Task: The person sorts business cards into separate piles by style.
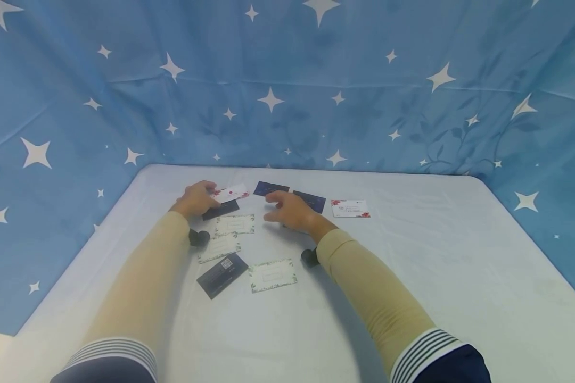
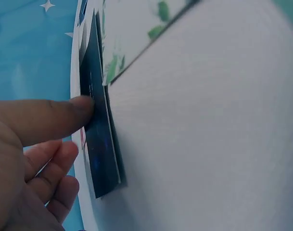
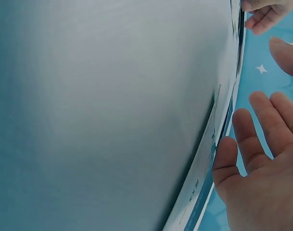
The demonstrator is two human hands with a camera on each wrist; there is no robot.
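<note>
At the back left, my left hand [image 1: 196,199] reaches to a white card with red flowers [image 1: 231,193] and a dark card [image 1: 221,209] just in front of it. In the left wrist view its thumb overlaps the dark card [image 2: 99,139], while the other visible fingers bend loosely beside it. My right hand [image 1: 292,210] hovers near two dark blue cards [image 1: 271,188], its thumb and fingers spread with nothing between them. Below its fingers in the right wrist view lies a white card with teal marks [image 3: 197,180], partly hidden by the hand in the head view.
Another red-flowered white card [image 1: 350,208] lies right of my right hand. Nearer me are leaf-bordered white cards [image 1: 273,275] and a dark card with a QR code [image 1: 222,275]. All rest on a white-covered table [image 1: 441,276], with a blue star-patterned curtain [image 1: 306,127] behind.
</note>
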